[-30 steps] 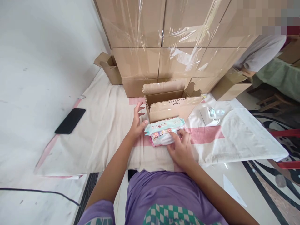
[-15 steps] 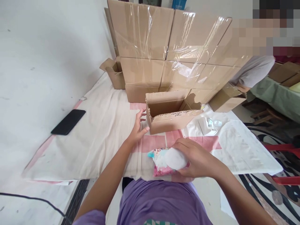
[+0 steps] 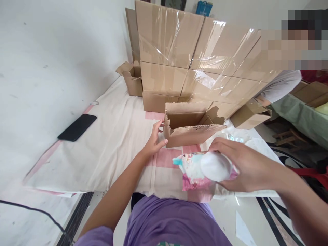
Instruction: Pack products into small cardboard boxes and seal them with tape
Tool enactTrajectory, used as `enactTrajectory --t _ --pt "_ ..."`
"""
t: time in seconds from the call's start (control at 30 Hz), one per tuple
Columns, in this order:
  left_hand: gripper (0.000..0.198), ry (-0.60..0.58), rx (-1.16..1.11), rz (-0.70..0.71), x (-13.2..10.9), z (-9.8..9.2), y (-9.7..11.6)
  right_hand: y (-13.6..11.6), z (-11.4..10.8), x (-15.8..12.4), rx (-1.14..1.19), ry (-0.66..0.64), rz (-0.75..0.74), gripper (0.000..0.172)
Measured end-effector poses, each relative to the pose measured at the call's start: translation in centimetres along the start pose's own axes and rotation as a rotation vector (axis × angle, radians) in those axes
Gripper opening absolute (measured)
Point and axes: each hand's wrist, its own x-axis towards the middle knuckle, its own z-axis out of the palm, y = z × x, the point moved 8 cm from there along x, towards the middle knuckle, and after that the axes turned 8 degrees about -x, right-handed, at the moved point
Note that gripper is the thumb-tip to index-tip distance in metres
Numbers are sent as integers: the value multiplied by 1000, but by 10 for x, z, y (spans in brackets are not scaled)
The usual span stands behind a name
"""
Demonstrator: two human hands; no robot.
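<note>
In my right hand (image 3: 238, 167) is a small pink and white pack of wipes (image 3: 197, 171) with a round white lid, gripped by its right end above the near edge of the table. My left hand (image 3: 155, 140) rests at the left end of an open cardboard box (image 3: 194, 136), fingers spread, thumb near its lower corner. Whether those fingers press on the box is hard to tell. The box stands upright with its top open, and the part of its inside that shows holds nothing.
Behind the box rises a stack of taped cartons (image 3: 164, 78). A black phone (image 3: 77, 127) lies at the left, near the wall. Small open boxes stand at back left (image 3: 134, 82) and right (image 3: 249, 114). Another person's sleeve (image 3: 282, 87) shows beyond the right one.
My right hand has moved right and lifted the wipes pack nearer the camera. My left hand stays beside the box. The whole view has shifted slightly.
</note>
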Motion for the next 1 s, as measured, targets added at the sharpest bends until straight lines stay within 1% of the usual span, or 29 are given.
enactTrajectory --t 0.13,0.2,0.33,0.37,0.43,0.5,0.57,0.73,0.87,1.0 --pt "80 10 -3 -4 0 -2 -1 6 -55 3 -123 92 -54 62" --pt "81 22 -6 4 0 -4 -2 12 -80 6 -174 121 -44 65" --pt "83 30 6 16 0 -6 -7 29 -125 21 -217 139 12 64" --pt "82 28 8 20 0 -6 -7 34 -134 27 -229 145 34 64" --pt "81 24 12 26 1 -6 -6 45 -147 43 -269 147 103 71" --pt "81 20 16 27 1 -5 -4 55 -153 62 -314 133 175 75" --pt "82 13 22 20 1 -5 -3 62 -150 82 -350 103 213 70" --pt "82 9 23 -3 0 -6 -3 68 -135 123 -435 38 201 61" --pt "82 0 19 -5 1 -6 -1 68 -122 137 -430 7 118 58" --pt "83 -28 11 -7 2 -2 4 73 -108 139 -409 -46 126 54"
